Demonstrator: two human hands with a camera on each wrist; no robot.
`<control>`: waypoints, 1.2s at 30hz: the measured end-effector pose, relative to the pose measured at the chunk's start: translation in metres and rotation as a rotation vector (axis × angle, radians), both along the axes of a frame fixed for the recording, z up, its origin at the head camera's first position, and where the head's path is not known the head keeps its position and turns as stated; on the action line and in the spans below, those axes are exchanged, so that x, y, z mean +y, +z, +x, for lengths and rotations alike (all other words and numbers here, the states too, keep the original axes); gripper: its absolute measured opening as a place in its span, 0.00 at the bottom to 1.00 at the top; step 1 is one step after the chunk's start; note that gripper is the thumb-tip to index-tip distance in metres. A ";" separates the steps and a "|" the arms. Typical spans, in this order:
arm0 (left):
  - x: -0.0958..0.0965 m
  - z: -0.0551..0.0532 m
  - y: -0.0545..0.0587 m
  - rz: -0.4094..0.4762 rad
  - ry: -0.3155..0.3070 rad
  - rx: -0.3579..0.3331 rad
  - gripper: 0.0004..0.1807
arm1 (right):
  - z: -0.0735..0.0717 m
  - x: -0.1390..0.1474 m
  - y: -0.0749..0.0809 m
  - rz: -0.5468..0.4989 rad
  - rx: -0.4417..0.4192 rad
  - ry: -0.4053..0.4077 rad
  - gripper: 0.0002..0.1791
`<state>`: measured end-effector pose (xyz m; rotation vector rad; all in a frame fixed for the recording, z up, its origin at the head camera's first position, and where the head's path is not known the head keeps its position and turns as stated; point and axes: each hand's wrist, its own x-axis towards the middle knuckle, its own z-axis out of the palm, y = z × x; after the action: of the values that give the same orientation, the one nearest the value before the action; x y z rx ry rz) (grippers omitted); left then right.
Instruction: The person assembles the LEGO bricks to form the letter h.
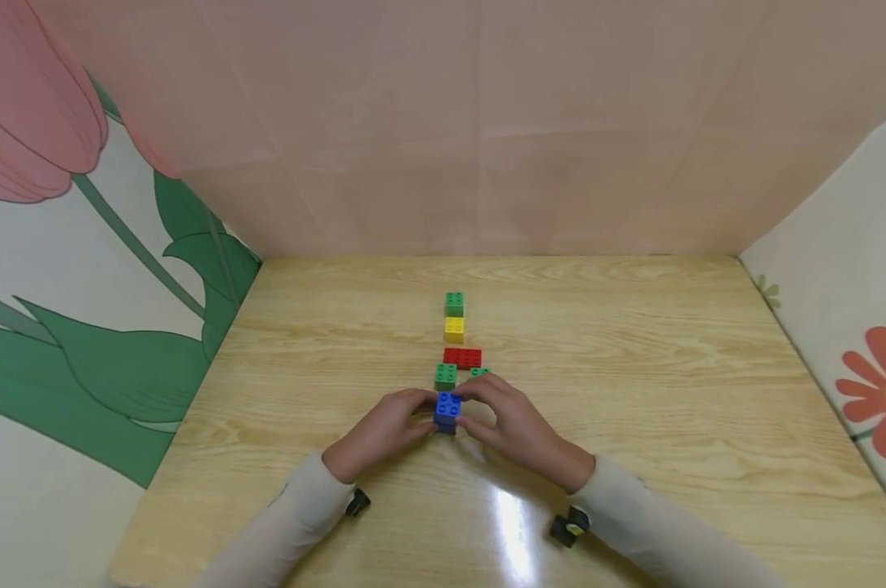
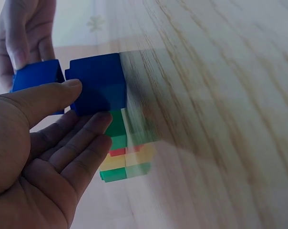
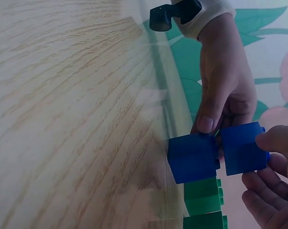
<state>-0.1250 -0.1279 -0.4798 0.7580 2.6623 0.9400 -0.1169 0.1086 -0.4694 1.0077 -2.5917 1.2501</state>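
Observation:
Two blue toy bricks, one above the other, are between the hands. The lower blue brick (image 3: pixel 191 158) sits on the table, and the left hand (image 1: pixel 384 429) holds its sides between thumb and fingers. Just over its studs is the upper blue brick (image 1: pixel 447 408), pinched by the right hand (image 1: pixel 519 420) between thumb and fingers. Both wrist views show a narrow gap between the two, with the upper one slightly tilted. Right behind them stands a green brick (image 1: pixel 446 376); a second green brick (image 1: pixel 480 372) is partly hidden by the right hand.
Farther back on the wooden table (image 1: pixel 634 343) lie a long red brick (image 1: pixel 461 358), a yellow brick (image 1: pixel 453 330) and another green brick (image 1: pixel 454 304), roughly in a line. A pink wall (image 1: pixel 479 163) closes off the back, with flower-printed panels at both sides.

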 end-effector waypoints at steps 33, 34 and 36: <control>-0.002 0.001 0.000 0.000 -0.005 -0.009 0.19 | 0.000 -0.005 0.000 0.081 0.029 0.037 0.20; -0.002 0.001 0.000 0.003 -0.007 -0.008 0.19 | 0.000 -0.005 0.000 0.089 0.026 0.035 0.20; -0.001 0.000 0.000 0.006 -0.010 -0.007 0.20 | 0.001 -0.006 -0.001 0.102 0.025 0.028 0.20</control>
<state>-0.1246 -0.1293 -0.4802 0.7677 2.6487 0.9469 -0.1160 0.1030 -0.4702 1.0727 -2.6550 1.1134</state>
